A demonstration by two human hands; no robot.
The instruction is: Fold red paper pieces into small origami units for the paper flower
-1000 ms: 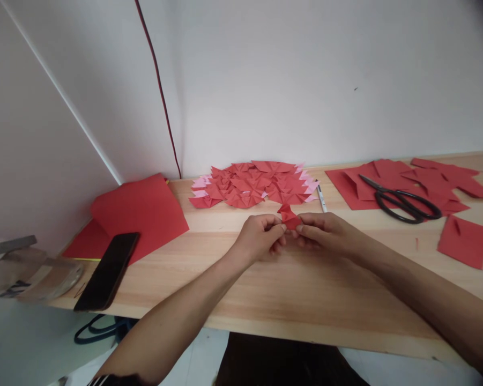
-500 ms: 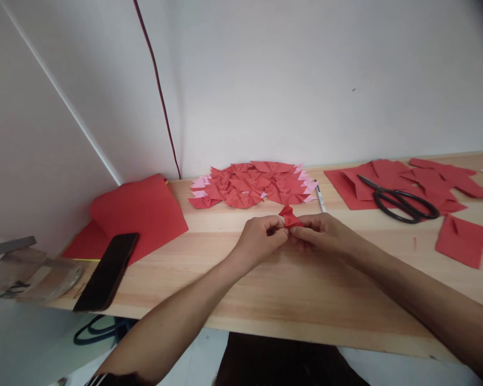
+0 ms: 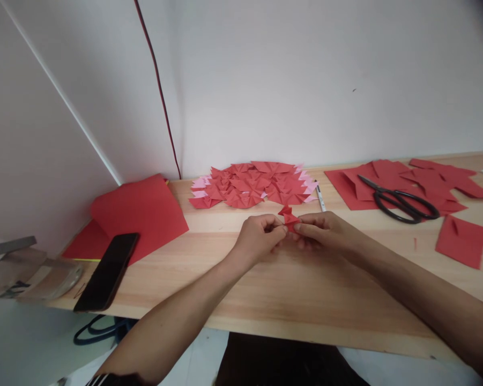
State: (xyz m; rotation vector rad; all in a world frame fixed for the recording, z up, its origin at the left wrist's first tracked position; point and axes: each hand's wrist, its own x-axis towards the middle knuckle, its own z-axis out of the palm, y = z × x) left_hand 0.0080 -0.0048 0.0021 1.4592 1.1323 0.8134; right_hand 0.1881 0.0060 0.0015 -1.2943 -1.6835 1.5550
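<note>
A small folded piece of red paper (image 3: 290,219) is pinched between my two hands above the middle of the table. My left hand (image 3: 262,231) closes thumb and forefinger on its left side. On the right side, my right hand (image 3: 319,228) grips it with the thumb on top and the fingers curled behind. The fingers hide the lower part of the paper. Just beyond my hands lies a pile of folded red and pink paper pieces (image 3: 249,185), overlapping one another. A pen (image 3: 320,197) rests beside that pile, close to my right hand.
Black-handled scissors (image 3: 406,206) lie on red paper sheets (image 3: 354,187) at the right, with a cut red piece (image 3: 460,241) nearer. To the left are larger red sheets (image 3: 145,209), a dark phone (image 3: 108,272) and a clear container (image 3: 52,279) at the wooden table's (image 3: 265,300) edge.
The folded red paper has turned slightly between my fingers, so its upper flaps show differently. My hands have shifted only a little; everything else lies as before.
</note>
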